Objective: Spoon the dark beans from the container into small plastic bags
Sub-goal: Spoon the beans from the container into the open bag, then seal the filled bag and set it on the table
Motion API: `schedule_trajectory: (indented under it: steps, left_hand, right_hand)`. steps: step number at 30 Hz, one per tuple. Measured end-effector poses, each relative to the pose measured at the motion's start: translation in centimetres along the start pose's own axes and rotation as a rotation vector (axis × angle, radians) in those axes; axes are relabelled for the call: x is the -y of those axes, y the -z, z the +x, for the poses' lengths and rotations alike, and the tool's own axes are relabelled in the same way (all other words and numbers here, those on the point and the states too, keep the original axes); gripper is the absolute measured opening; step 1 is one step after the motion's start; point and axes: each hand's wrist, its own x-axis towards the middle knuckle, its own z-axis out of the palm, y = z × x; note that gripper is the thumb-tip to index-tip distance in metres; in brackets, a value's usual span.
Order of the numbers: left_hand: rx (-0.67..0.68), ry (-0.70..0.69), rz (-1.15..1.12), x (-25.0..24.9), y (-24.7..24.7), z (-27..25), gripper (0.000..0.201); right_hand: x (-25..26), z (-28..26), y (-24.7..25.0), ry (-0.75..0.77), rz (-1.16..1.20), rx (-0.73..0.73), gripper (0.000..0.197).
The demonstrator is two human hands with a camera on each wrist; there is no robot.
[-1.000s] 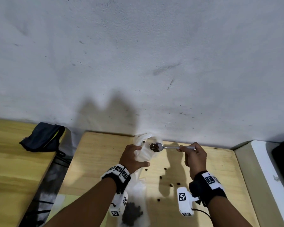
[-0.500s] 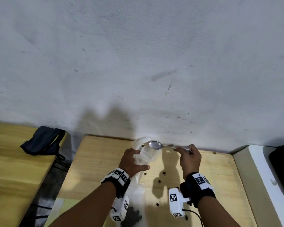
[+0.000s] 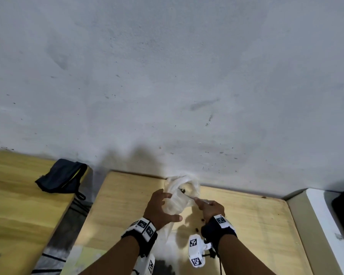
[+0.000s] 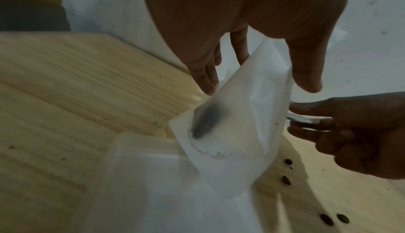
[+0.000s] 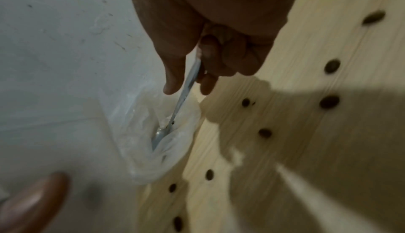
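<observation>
Since the small plastic bag [image 3: 180, 197] is thin, limp film, it likely collapses unless held near its rim; left hand [image 3: 160, 209] cups it with fingers spread and only loosely curved, touching rather than clamping. Right hand [image 3: 210, 207] pinches the spoon [image 5: 180, 101] handle, bowl down inside the bag mouth. The metal spoon is stiff and best held mid-handle. Beans [image 4: 326, 219] are light, hard, roll easily; several lie spilled on the pale wooden desk [image 3: 256, 215]. Dark bean heap [image 3: 164, 267] at the lower frame edge, container unclear. Grey plaster wall [image 3: 167, 76] behind; dark pouch [image 3: 62, 176] on the neighbouring desk.
</observation>
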Motion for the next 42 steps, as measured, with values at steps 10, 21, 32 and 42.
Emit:
schedule_trajectory:
  steps: [10, 21, 32, 42]
  left_hand:
    - [-0.136, -0.097, 0.067, -1.9, 0.8, -1.8, 0.078]
    - [-0.046, -0.157, -0.084, -10.1, 2.2, -3.8, 0.097]
    - [-0.26, -0.181, -0.421, -13.7, 4.0, -4.3, 0.01]
    - [-0.21, -0.153, -0.483, -14.1, 3.9, -5.0, 0.013]
  right_hand:
    - [1.8, -4.1, 2.9, 0.515, -0.047, 0.104, 0.022]
    - [8.9, -10.3, 5.6, 0.768, -0.359, 0.256, 0.02]
    - [10.5, -13.5, 6.3, 0.617, 0.202, 0.23, 0.015]
    - [10.7, -14.3, 6.2, 0.616, 0.109, 0.254, 0.03]
